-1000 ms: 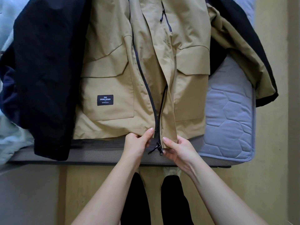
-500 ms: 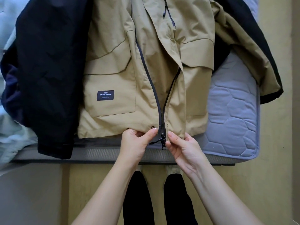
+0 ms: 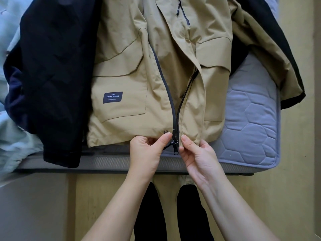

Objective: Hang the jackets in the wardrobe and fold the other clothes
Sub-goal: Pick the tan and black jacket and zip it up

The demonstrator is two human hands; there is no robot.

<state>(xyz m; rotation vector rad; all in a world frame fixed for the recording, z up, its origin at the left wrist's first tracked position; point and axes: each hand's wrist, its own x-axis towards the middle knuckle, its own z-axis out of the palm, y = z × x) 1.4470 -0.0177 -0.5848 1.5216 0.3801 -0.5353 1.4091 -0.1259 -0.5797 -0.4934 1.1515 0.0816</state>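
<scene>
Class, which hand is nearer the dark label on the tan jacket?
Left. The left hand pinches the hem below-right of the label; the right hand sits beyond the zipper.

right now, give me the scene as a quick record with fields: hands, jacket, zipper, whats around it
tan jacket: front up on the mattress
zipper: slider at the hem, tracks apart above it
left hand: pinches the hem left of the zipper
right hand: pinches the hem right of the zipper
dark jacket: overlaps the tan jacket's edge at image left
stage: not yet zipped or hung
</scene>
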